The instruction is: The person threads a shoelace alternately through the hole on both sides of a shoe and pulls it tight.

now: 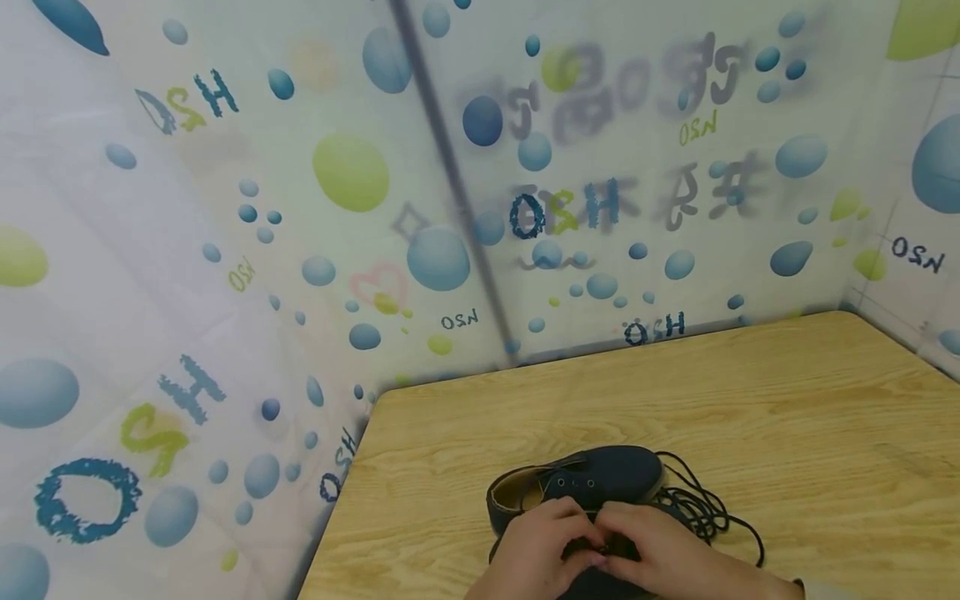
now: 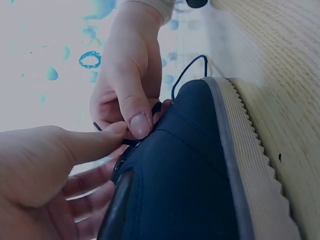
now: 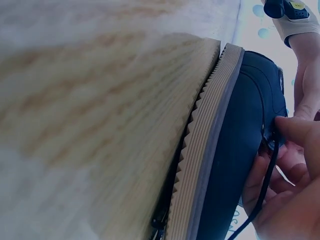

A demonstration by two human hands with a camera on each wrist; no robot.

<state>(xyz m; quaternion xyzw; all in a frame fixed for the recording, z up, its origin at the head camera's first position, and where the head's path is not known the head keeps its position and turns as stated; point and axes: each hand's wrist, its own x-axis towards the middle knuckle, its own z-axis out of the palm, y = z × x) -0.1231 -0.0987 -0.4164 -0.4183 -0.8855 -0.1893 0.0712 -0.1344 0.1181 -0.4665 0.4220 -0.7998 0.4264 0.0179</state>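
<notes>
A dark low shoe (image 2: 185,150) with a pale ridged sole lies under both hands, mostly covered by them in the head view. My left hand (image 1: 534,550) pinches a black shoelace (image 2: 97,126) by its eyelets, the lace tip poking out past the thumb. Against the same eyelet flap, my right hand (image 1: 663,546) has its thumb and fingers pinched on the lace, thumbtip close to the left thumb. In the right wrist view a length of lace (image 3: 267,187) trails down from the eyelets. Just beyond stands a matching shoe (image 1: 622,471), upright, its eyelets bare.
A tangle of black laces (image 1: 701,508) spreads on the wooden table (image 1: 750,400) right of the shoes. Patterned curtains (image 1: 337,250) with blue and green dots enclose the table at the back and sides.
</notes>
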